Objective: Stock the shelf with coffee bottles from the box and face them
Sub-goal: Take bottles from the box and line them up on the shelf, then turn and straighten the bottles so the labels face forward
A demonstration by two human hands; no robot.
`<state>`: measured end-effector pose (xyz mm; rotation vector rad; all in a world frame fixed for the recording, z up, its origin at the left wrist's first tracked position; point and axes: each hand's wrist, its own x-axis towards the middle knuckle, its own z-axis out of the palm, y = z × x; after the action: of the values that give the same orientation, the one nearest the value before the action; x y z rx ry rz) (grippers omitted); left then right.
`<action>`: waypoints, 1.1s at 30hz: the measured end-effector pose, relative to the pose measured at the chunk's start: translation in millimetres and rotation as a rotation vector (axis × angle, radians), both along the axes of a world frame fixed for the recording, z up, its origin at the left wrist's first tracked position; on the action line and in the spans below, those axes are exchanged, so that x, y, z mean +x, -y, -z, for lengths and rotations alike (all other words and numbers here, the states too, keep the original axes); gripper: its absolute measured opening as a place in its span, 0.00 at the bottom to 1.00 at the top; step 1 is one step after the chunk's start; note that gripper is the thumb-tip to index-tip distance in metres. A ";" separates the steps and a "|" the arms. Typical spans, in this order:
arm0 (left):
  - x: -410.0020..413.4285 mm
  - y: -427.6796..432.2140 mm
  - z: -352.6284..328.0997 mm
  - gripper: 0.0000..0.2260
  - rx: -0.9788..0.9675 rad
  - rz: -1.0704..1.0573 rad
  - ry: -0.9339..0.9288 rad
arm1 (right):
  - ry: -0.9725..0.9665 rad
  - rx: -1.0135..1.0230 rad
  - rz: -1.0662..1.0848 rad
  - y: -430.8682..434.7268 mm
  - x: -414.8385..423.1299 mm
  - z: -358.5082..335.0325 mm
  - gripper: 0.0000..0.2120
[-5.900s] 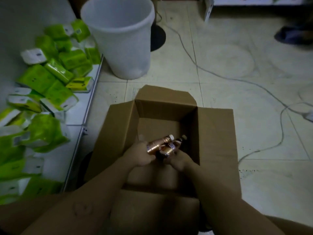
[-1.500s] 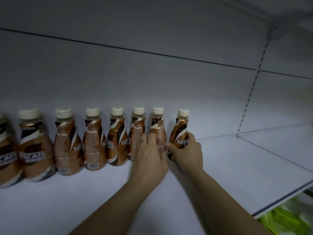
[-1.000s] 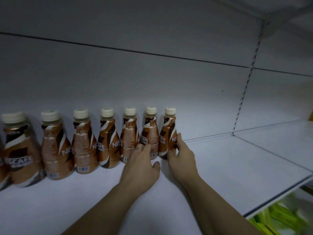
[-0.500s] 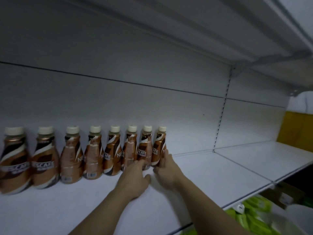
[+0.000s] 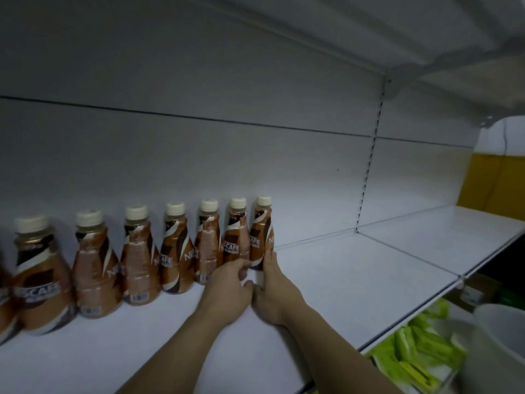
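Several brown coffee bottles (image 5: 176,245) with cream caps stand upright in a row along the back of the white shelf (image 5: 355,280). My left hand (image 5: 230,288) has its fingers curled round the base of the second bottle from the right (image 5: 237,237). My right hand (image 5: 274,282) lies with straight fingers pressed against the right side of the last bottle (image 5: 261,231). The two thumbs nearly touch on the shelf board. Some labels face front; others are turned sideways or show the barcode. The box is out of view.
Right of the row the shelf board runs on past a slotted upright (image 5: 369,166). Another shelf hangs overhead. Below the front edge lie green packs (image 5: 420,351) beside a white bucket (image 5: 500,325). A yellow panel (image 5: 497,183) stands at far right.
The two bottles taken from the box now stand at the right end of the row. Over the last second both hands stayed low on them while my view swung right.
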<state>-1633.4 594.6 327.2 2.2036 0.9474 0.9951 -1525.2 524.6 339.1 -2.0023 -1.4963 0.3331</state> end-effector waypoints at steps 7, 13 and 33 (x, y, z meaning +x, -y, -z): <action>-1.1 0.8 -5.6 0.19 0.179 -0.071 -0.152 | 0.126 0.020 0.024 -7.4 4.2 9.4 0.39; -0.3 2.8 -8.6 0.18 0.246 -0.110 -0.285 | -0.118 0.231 0.028 -4.2 10.7 10.5 0.40; -67.2 41.9 -42.2 0.10 0.322 -0.177 -0.329 | 0.058 0.377 -0.108 13.3 7.4 -3.4 0.37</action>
<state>-1700.7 552.7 369.4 2.6472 1.2171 0.9321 -1517.8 511.3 342.5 -1.6502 -1.5728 0.0296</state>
